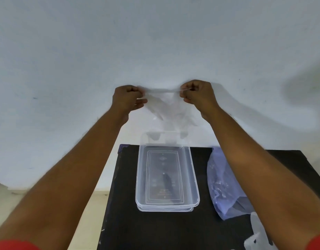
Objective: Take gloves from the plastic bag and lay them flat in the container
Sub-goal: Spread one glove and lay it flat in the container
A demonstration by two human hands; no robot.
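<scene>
Both arms reached forward and up, in front of a pale wall (155, 42). The left hand (127, 99) and the right hand (197, 95) were raised level with each other, each with its fingers closed, pinching the cuff edge of one clear, thin glove (166, 107). The cuff was stretched taut between the two hands, and the rest of the glove hung down from it, its finger parts dangling above the far end of the container (167, 177) without touching it.

The container, a clear rectangular plastic tray, stood on a black surface (155, 230), long side running from 12 to 6 o'clock. Whether any gloves already lay inside could not be told through the clear plastic. At about 3 o'clock from the container, close beside it but apart, lay the plastic bag (226, 188), bluish and crumpled, partly hidden behind the right forearm. Another clear glove (258, 235) lay at about 5 o'clock, near the surface's front edge. Red sleeves (13, 245) showed at the lower corners.
</scene>
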